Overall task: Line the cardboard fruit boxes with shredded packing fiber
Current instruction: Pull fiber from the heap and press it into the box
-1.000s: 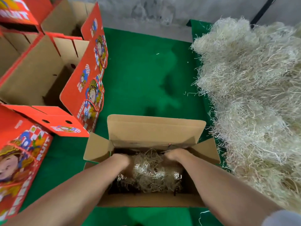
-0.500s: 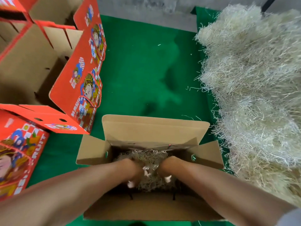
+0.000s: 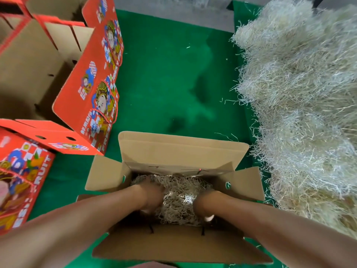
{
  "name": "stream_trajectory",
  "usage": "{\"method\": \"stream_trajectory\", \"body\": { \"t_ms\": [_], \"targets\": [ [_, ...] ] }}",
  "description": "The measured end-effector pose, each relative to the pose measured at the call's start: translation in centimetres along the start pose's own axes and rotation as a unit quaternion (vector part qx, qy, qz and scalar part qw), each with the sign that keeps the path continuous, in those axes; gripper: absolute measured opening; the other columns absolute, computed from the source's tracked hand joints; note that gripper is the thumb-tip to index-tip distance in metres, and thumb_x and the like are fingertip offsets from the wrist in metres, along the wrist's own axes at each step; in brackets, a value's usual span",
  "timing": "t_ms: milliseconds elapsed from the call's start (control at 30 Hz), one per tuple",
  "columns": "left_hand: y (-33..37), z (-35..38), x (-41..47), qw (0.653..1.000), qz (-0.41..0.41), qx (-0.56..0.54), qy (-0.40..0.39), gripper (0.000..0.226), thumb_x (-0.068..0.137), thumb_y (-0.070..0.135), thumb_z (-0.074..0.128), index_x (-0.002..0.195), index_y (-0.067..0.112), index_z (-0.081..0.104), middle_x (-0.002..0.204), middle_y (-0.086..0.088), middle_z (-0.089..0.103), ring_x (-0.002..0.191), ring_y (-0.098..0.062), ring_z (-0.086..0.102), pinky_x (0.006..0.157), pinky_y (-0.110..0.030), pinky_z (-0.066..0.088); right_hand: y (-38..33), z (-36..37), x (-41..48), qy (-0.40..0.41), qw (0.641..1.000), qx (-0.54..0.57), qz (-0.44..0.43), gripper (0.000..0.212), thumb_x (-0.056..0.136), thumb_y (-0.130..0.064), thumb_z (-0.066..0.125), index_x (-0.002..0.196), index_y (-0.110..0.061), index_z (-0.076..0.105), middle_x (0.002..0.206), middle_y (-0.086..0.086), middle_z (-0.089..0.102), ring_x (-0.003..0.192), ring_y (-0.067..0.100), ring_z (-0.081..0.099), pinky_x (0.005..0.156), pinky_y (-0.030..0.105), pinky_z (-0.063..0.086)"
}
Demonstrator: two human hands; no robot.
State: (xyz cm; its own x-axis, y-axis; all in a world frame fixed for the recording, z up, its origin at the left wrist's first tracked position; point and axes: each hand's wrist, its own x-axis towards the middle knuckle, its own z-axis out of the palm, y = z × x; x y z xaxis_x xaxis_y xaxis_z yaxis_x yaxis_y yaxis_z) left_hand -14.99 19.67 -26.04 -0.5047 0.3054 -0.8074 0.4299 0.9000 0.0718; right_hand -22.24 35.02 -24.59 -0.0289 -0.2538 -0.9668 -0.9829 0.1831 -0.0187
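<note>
Compared with half a second ago, the hands are being held slightly wider apart, with more of the fiber exposed between them. The left hand [image 3: 152,194] and right hand [image 3: 204,206] are being kept down inside the open brown box [image 3: 183,149], wrists bent and knuckles up, against either side of the wad of fiber [image 3: 179,198]. Whether the wad is being gripped or only pressed cannot be told, since the fingers are mostly hidden. Both forearms are being reached in over the near flap. The box is being rested on a green mat [image 3: 164,74]. A big fiber pile [image 3: 299,113] is being kept just to its right, and red printed boxes [image 3: 92,89] are being stood open to its left.
</note>
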Motion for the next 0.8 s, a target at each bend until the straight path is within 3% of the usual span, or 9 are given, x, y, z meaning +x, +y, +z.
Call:
{"method": "stream_trajectory", "body": {
  "t_ms": [67,167,267,333,467,533,600,700,800],
  "targets": [
    [0.2,-0.4,-1.0,0.995,0.012,-0.006,0.094,0.032,0.082,0.013,0.062,0.113,0.004,0.061,0.134,-0.017,0.039,0.111,-0.036,0.048,0.091,-0.049,0.046,-0.6,-0.8,-0.1,0.085,0.996,0.005,0.006,0.028,0.091,-0.007,0.05,0.118,-0.001,0.054,0.108,0.016,0.056,0.099,0.033,0.055,0.07,0.039,0.045],
    [1.2,-0.2,-1.3,0.989,0.041,-0.03,0.136,0.032,0.084,0.008,0.059,0.116,0.004,0.059,0.136,-0.016,0.033,0.098,-0.035,0.054,0.081,-0.047,0.05,-1.6,-1.1,0.9,0.113,0.992,0.049,-0.015,0.031,0.091,-0.005,0.05,0.122,-0.004,0.052,0.12,0.016,0.056,0.104,0.033,0.056,0.077,0.04,0.046],
    [2.2,1.2,-0.2,0.996,0.027,-0.077,0.019,0.061,0.087,0.017,0.059,0.142,0.013,0.034,0.148,-0.015,0.023,0.126,-0.038,0.036,0.1,-0.049,0.038,-2.4,-0.5,2.2,0.04,0.989,0.113,-0.088,0.061,0.09,-0.002,0.048,0.145,-0.02,0.029,0.145,0.011,0.037,0.122,0.033,0.044,0.091,0.044,0.043],
    [2.3,2.2,0.5,0.996,0.001,-0.073,-0.05,0.062,0.091,0.022,0.052,0.147,0.018,0.027,0.153,-0.012,0.014,0.138,-0.034,0.016,0.109,-0.052,0.025,-2.8,-0.3,2.3,0.038,0.983,0.124,-0.128,0.072,0.089,0.0,0.046,0.148,-0.031,0.017,0.154,0.002,0.021,0.132,0.031,0.034,0.1,0.046,0.038],
    [1.4,2.8,0.7,0.995,0.01,-0.002,-0.099,0.048,0.094,0.019,0.048,0.141,0.014,0.039,0.157,-0.004,0.001,0.143,-0.031,-0.002,0.112,-0.058,0.013,-2.3,0.2,2.2,0.032,0.988,0.087,-0.123,0.052,0.094,-0.002,0.041,0.144,-0.015,0.034,0.144,0.012,0.038,0.125,0.033,0.042,0.096,0.042,0.04],
    [1.2,2.3,0.4,0.992,0.012,0.011,-0.128,0.047,0.094,0.015,0.048,0.14,0.009,0.041,0.157,-0.006,0.004,0.143,-0.032,0.001,0.111,-0.058,0.017,-1.6,0.3,1.9,0.011,0.993,0.05,-0.104,0.048,0.093,0.0,0.042,0.14,-0.009,0.039,0.141,0.016,0.041,0.121,0.035,0.045,0.093,0.041,0.043],
    [1.2,1.4,-0.4,0.986,0.023,0.002,-0.166,0.045,0.093,0.007,0.047,0.138,0.003,0.043,0.154,-0.012,0.019,0.141,-0.034,0.017,0.108,-0.053,0.028,-1.2,0.1,1.5,0.014,0.991,0.074,-0.11,0.048,0.093,0.0,0.044,0.139,-0.012,0.043,0.14,0.013,0.043,0.121,0.034,0.045,0.094,0.042,0.043],
    [0.6,-0.1,-2.6,0.99,0.033,-0.018,-0.135,0.037,0.092,0.005,0.046,0.129,0.004,0.052,0.133,-0.016,0.049,0.119,-0.035,0.048,0.096,-0.044,0.043,-1.1,-1.2,0.8,0.155,0.966,0.184,-0.096,0.037,0.091,-0.002,0.047,0.127,-0.012,0.055,0.126,0.011,0.057,0.112,0.03,0.055,0.09,0.039,0.046],
    [-1.4,-1.4,-5.0,0.998,-0.064,-0.021,0.006,0.031,0.094,0.01,0.046,0.123,0.01,0.055,0.131,-0.01,0.049,0.119,-0.029,0.044,0.097,-0.037,0.036,-1.2,-2.4,1.5,0.313,0.929,0.192,-0.055,0.041,0.084,0.006,0.049,0.121,-0.008,0.058,0.127,0.014,0.054,0.109,0.032,0.056,0.089,0.038,0.05]
  ]
}}
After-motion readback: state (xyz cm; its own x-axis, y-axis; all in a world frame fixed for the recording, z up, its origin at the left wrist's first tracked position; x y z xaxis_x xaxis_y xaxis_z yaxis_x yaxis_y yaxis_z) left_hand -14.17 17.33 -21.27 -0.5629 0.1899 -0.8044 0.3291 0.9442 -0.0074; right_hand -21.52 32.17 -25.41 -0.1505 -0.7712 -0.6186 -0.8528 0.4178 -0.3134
